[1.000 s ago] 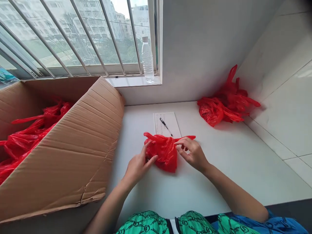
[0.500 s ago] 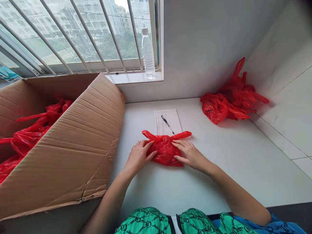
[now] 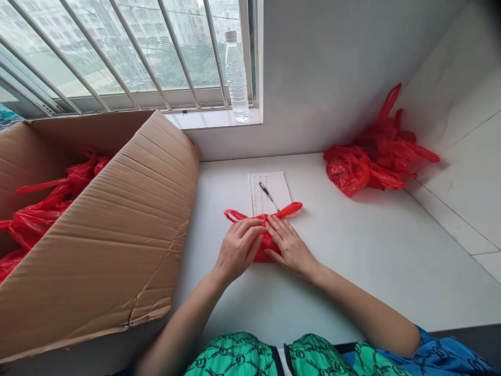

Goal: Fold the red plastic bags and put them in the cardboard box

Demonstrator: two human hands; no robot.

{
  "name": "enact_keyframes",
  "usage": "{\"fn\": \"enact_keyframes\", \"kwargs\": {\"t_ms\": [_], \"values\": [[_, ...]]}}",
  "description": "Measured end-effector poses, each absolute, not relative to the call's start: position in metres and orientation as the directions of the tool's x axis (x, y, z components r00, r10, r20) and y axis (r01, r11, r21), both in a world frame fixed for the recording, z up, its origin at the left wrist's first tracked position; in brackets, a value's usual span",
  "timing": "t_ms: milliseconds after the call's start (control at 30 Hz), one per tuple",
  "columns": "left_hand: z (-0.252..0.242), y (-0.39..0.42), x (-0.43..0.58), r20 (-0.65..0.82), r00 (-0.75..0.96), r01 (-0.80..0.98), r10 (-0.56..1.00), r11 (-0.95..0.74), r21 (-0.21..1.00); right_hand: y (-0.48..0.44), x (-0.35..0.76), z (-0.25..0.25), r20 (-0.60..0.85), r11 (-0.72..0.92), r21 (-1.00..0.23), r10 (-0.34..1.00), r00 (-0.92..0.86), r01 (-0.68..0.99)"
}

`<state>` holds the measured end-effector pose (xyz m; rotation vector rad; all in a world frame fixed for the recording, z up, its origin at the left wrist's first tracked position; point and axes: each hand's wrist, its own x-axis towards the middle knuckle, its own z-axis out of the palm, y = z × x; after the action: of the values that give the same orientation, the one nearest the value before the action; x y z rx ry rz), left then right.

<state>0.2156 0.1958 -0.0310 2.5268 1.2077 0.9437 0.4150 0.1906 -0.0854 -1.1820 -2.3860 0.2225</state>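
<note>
Both hands have moved from the sides of the red bag (image 3: 266,245) onto its top, and it now lies flatter. The left hand (image 3: 238,248) and right hand (image 3: 287,245) are open, palms down, pressing on it without gripping. The bag sits mid-worktop (image 3: 352,261), its long axis parallel to the back edge, one handle pointing left and one right. A notepad (image 3: 278,188) with a pen (image 3: 268,194) lies just behind it. A box (image 3: 129,224) stands at the left edge, and a bag pile (image 3: 376,156) sits in the back right corner.
</note>
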Motion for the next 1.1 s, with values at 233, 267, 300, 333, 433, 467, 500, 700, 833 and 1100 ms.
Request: {"fn": "enact_keyframes", "kwargs": {"t_ms": [233, 267, 300, 333, 433, 467, 500, 700, 833, 1100], "values": [[-0.067, 0.199, 0.214, 0.196, 0.536, 0.804, 0.821, -0.567, 0.179, 0.19, 0.415, -0.095, 0.349, 0.624, -0.286, 0.775, -0.528, 0.727], [-0.069, 0.199, 0.214, 0.195, 0.533, 0.809, 0.823, -0.564, 0.166, 0.19, 0.415, -0.095, 0.353, 0.625, -0.281, 0.773, -0.528, 0.728], [-0.07, 0.199, 0.214, 0.197, 0.531, 0.814, 0.824, -0.56, 0.153, 0.19, 0.414, -0.094, 0.356, 0.625, -0.276, 0.772, -0.526, 0.73], [-0.07, 0.198, 0.214, 0.2, 0.529, 0.817, 0.825, -0.558, 0.142, 0.189, 0.414, -0.094, 0.357, 0.623, -0.273, 0.773, -0.524, 0.733], [-0.072, 0.198, 0.215, 0.205, 0.527, 0.823, 0.825, -0.556, 0.116, 0.189, 0.414, -0.095, 0.352, 0.62, -0.273, 0.776, -0.523, 0.736], [-0.072, 0.199, 0.216, 0.21, 0.526, 0.824, 0.824, -0.555, 0.111, 0.19, 0.414, -0.095, 0.353, 0.621, -0.276, 0.775, -0.524, 0.734], [-0.073, 0.199, 0.216, 0.215, 0.525, 0.825, 0.824, -0.554, 0.108, 0.19, 0.414, -0.096, 0.354, 0.623, -0.279, 0.774, -0.524, 0.731], [-0.074, 0.199, 0.215, 0.218, 0.53, 0.828, 0.82, -0.555, 0.078, 0.19, 0.414, -0.097, 0.348, 0.621, -0.281, 0.777, -0.525, 0.732], [-0.075, 0.199, 0.215, 0.207, 0.534, 0.83, 0.82, -0.555, 0.056, 0.19, 0.414, -0.096, 0.343, 0.618, -0.281, 0.779, -0.525, 0.734], [-0.076, 0.199, 0.215, 0.191, 0.539, 0.831, 0.821, -0.555, 0.04, 0.19, 0.414, -0.095, 0.329, 0.616, -0.289, 0.783, -0.528, 0.733]]}}
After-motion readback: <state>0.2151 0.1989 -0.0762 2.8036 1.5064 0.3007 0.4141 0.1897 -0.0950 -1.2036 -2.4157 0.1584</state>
